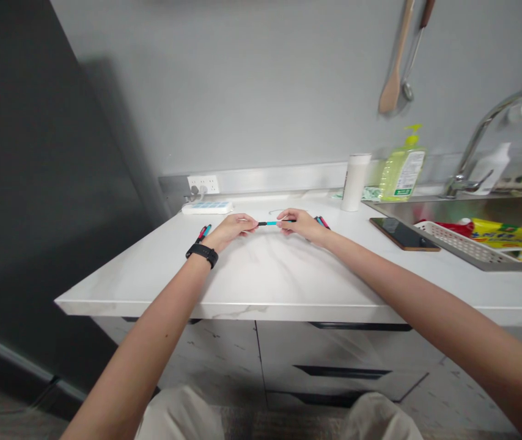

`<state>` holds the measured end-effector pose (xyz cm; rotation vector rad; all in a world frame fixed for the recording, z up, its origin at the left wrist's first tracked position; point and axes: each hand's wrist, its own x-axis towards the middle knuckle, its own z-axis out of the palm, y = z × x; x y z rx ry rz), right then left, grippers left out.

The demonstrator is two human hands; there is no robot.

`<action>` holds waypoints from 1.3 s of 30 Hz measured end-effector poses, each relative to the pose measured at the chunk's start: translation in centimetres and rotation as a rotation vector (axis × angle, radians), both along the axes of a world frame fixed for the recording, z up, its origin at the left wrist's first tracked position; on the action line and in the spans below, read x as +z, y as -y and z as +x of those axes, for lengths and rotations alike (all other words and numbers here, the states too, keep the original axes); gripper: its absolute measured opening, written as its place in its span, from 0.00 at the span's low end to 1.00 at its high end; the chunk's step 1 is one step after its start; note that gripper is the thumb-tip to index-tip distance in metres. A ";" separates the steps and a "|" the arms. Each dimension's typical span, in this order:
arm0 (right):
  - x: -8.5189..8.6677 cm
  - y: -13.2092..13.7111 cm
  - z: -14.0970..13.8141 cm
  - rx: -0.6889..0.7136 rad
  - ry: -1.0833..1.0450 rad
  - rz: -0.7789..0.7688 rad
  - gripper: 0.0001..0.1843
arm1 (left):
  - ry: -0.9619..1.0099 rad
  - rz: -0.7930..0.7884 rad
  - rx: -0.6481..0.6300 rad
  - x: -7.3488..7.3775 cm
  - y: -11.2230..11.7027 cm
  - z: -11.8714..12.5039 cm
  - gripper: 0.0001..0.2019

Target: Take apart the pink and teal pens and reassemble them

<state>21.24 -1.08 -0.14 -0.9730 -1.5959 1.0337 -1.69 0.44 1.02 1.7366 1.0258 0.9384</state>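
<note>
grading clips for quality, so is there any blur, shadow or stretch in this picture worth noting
Head view: the faucet looks smeared near the right edge; head view: wide-angle stretch slants the dark cabinet at left, with a shadow on the wall beside it; head view: the pen between left hand and right hand shows small, its fine detail unreadable.
</note>
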 end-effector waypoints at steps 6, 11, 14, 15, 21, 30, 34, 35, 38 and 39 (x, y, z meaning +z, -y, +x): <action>0.2 0.2 -0.1 -0.026 -0.018 0.022 0.15 | 0.018 -0.008 0.007 0.2 0.2 0.1 0.14; 0.4 0.1 -0.2 -0.046 -0.010 -0.019 0.11 | 0.002 -0.001 0.024 0.4 0.6 0.2 0.16; 0.5 0.1 -0.2 -0.039 -0.018 0.026 0.12 | 0.016 0.002 0.036 0.4 0.6 0.2 0.16; 0.4 0.0 -0.2 -0.032 -0.015 0.054 0.13 | 0.018 -0.002 0.038 0.4 0.6 0.2 0.16; 0.3 0.0 -0.2 -0.016 0.011 -0.025 0.10 | 0.027 0.006 0.037 0.3 0.5 0.0 0.16; 0.4 -0.1 -0.2 -0.002 0.030 0.010 0.11 | 0.021 0.005 0.035 0.4 0.7 0.0 0.16; 0.4 -0.1 -0.2 0.013 0.052 0.104 0.15 | 0.017 0.007 0.037 0.4 0.6 0.0 0.15; 0.4 -0.1 -0.2 0.002 0.064 0.095 0.13 | 0.018 0.009 0.037 0.4 0.6 0.0 0.15; 0.6 0.3 -0.2 -0.061 0.091 0.098 0.11 | 0.029 -0.001 0.027 0.3 0.5 0.0 0.15; 0.7 0.4 -0.2 -0.061 0.103 0.110 0.11 | 0.031 -0.007 0.025 0.3 0.5 0.0 0.15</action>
